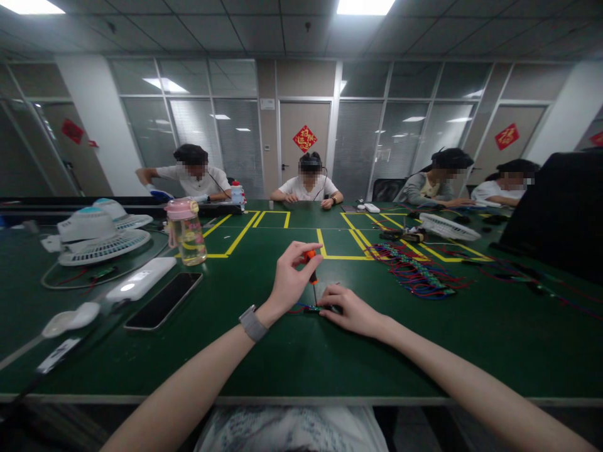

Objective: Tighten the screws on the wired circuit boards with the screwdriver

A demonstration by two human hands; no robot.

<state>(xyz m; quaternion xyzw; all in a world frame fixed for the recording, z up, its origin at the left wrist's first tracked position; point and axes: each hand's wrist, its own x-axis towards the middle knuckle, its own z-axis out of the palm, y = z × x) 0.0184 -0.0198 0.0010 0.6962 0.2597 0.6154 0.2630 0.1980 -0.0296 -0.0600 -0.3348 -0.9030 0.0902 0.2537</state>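
Note:
My left hand (289,279) is closed round the orange handle of a small screwdriver (311,267), held upright with its tip pointing down. The tip meets a small dark part with red and blue wires (308,308) lying on the green table (292,358). My right hand (351,309) presses down on that part from the right, fingers pinched on it. A grey watch band sits on my left wrist.
A black phone (162,300), a white power bank (141,279), a pink-capped bottle (186,231) and white fans (97,235) lie to the left. A pile of red and blue wired parts (417,270) lies to the right. Several people sit at the far side.

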